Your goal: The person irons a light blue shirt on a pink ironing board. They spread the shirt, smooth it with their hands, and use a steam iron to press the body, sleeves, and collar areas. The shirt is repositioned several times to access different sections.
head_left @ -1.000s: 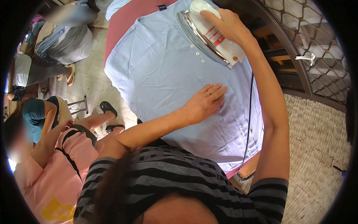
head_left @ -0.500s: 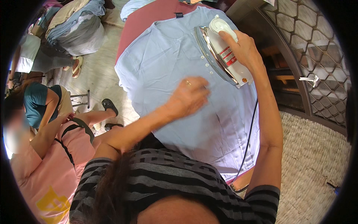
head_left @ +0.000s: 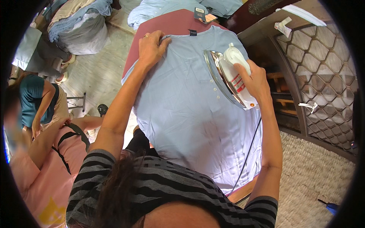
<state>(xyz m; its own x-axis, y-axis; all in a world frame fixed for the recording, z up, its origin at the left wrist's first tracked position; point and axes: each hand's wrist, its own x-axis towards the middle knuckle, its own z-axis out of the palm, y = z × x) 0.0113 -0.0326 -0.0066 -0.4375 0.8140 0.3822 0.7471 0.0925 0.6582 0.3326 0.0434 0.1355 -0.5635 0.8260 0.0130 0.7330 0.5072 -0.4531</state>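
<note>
Left hand [head_left: 152,48], moved from the middle of the pale-blue shirt [head_left: 178,98] to its upper left edge (whether it pinches cloth cannot be told), leaves that middle uncovered atop the maroon board [head_left: 163,24]; right hand [head_left: 255,80] grasps the white iron [head_left: 232,74] beside the buttons [head_left: 215,89].

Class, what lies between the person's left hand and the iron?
In the head view, only the light blue shirt, including part of its neckline, lies between the left hand and the iron.

Head-worn fisheye view, facing down
</note>
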